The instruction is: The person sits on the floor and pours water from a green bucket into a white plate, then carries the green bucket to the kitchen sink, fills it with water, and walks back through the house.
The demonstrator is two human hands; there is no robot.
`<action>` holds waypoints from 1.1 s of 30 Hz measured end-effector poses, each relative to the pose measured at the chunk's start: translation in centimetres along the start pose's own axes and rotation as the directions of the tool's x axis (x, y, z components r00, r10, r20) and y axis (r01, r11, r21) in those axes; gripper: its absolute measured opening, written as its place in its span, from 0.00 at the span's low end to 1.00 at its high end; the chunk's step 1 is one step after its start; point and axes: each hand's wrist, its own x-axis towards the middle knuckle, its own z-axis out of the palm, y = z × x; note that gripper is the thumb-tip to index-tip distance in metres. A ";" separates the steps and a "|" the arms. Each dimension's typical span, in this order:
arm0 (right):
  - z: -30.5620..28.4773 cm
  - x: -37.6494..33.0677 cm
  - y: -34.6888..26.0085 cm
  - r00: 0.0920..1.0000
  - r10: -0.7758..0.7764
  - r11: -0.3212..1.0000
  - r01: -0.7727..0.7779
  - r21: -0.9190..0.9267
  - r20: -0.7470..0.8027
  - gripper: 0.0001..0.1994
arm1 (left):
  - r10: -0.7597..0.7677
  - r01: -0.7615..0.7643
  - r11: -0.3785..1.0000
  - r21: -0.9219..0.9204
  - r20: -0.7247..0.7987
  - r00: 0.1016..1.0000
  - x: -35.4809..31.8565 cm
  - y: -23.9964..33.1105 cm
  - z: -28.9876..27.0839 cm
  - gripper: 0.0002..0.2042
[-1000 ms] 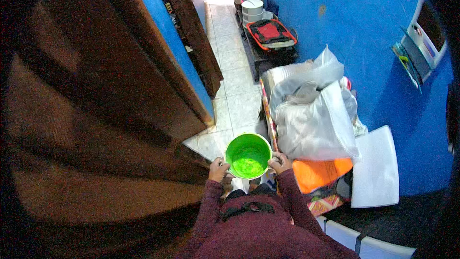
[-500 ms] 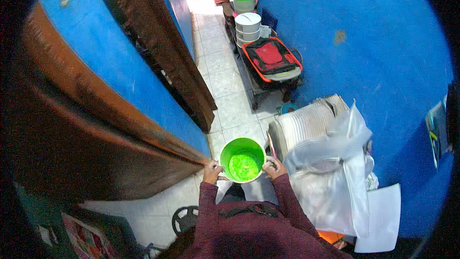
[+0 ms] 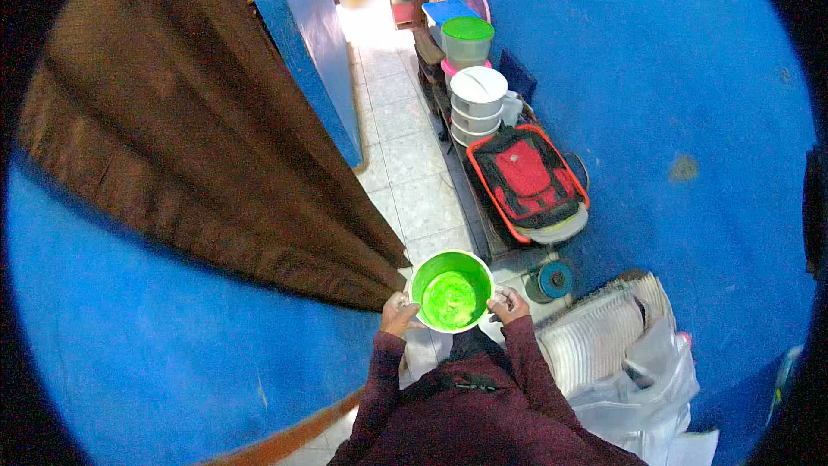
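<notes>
item: one green tub (image 3: 453,295), pale-rimmed, open end up, held before the person's waist above the tiled floor (image 3: 417,151). a brighter patch shows at its bottom; whether contents or light, i cannot tell.

item: left hand (image 3: 399,314), fingers clamped on the tub's left rim.

item: right hand (image 3: 510,304), thumb and fingers clamped on the right rim, opposite.

item: brown curtain (image 3: 198,138), its lower end close by the left hand; touching or not, i cannot tell. risk: the cloth could snag that wrist and tip the tub.

item: orange-edged tray (image 3: 567,166) bearing a black-and-red bag (image 3: 524,171), ahead to the right, against the blue wall (image 3: 638,78). risk: in so narrow a passage, a wide elbow could knock it.

item: white stacked container (image 3: 478,103), beyond the tray; judged liable to topple if bumped.

item: clear plastic sheeting (image 3: 642,397), rumpled, beside the right forearm. risk: a loose fold could catch the sleeve.

general fault: both grips sit at the rim, so one slipping would likely swing the tub down.
</notes>
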 end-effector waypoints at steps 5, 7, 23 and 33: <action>3.5 14.9 -0.1 0.999 -0.045 0.998 0.046 -0.047 0.016 0.21 | 0.022 -0.021 0.998 0.053 -0.036 0.999 12.8 5.2 -0.5 0.10; 4.0 22.6 0.8 0.988 -0.150 0.983 0.153 -0.107 0.032 0.21 | 0.066 -0.052 0.981 0.186 -0.068 0.995 18.5 8.6 -0.1 0.10; 21.3 62.0 -19.3 0.972 -0.097 0.927 0.166 -0.335 0.213 0.15 | -0.001 0.000 1.000 -0.007 -0.243 0.970 54.7 27.9 -4.2 0.11; 33.2 85.5 -27.3 0.981 -0.099 0.989 0.116 -0.094 0.168 0.14 | 0.086 -0.046 0.968 0.248 -0.155 0.984 80.8 41.2 -10.1 0.06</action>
